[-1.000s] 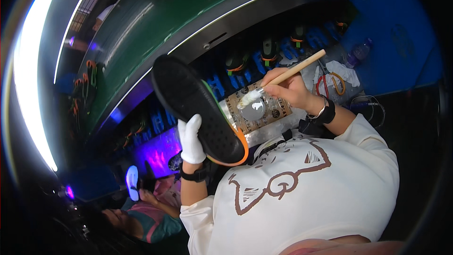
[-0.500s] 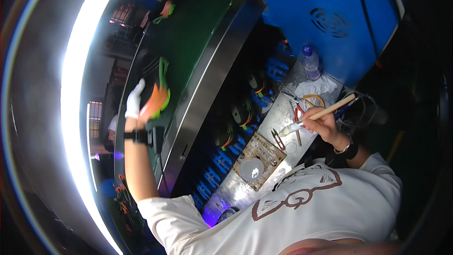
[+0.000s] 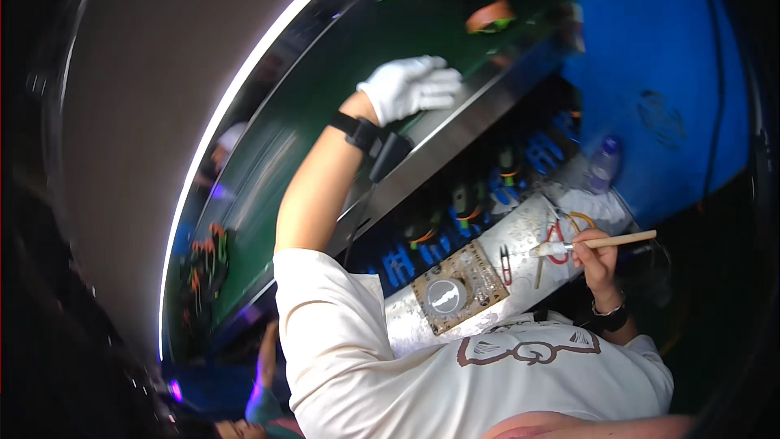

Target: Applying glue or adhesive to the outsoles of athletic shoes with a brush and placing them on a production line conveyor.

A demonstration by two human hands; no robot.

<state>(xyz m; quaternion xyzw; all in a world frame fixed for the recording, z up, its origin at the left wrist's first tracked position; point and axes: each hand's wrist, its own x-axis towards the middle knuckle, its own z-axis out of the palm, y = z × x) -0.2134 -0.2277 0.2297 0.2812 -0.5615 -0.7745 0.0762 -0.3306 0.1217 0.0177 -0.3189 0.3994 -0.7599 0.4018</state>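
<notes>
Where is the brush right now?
In the head view the brush is on the right side, held in the right hand above the silvery worktop, with its bristles next to the red-handled scissors.

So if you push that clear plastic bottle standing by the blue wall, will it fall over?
Probably, yes. The bottle stands upright and looks tall and narrow, so a nudge could tip it. It seems light, and being round it would likely roll once down.
</notes>
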